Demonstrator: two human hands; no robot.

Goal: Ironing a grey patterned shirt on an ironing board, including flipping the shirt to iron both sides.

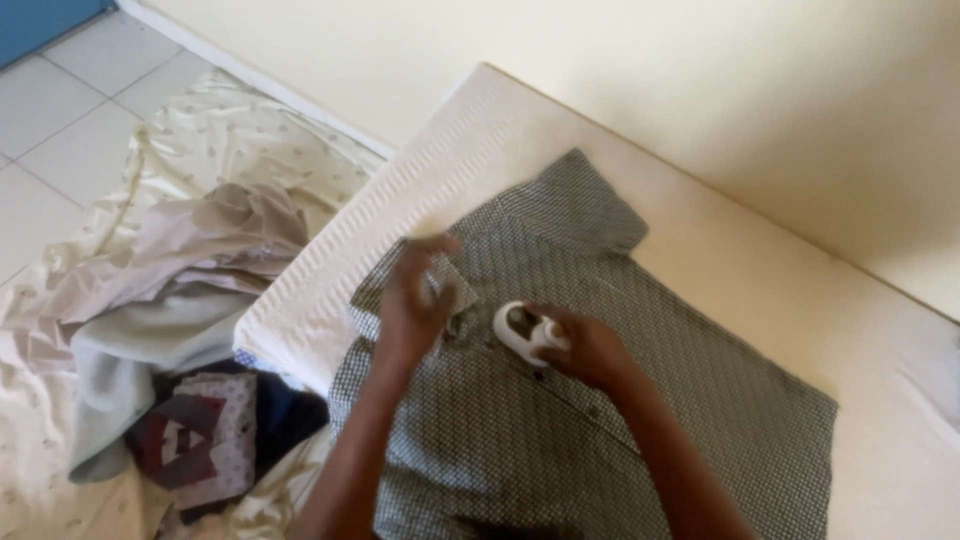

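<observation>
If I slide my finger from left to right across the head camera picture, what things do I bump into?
Pile of clothes on the floor → left hand → small white iron → right hand → bare cream pad beyond the checked shirt.

Checked shirt (600, 400) flat; white iron (522, 331) upon it.

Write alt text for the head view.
A right hand holds a small white iron on a checked shirt spread over a white mattress; the left hand touches the collar. Crumpled clothes lie on the floor.
</observation>
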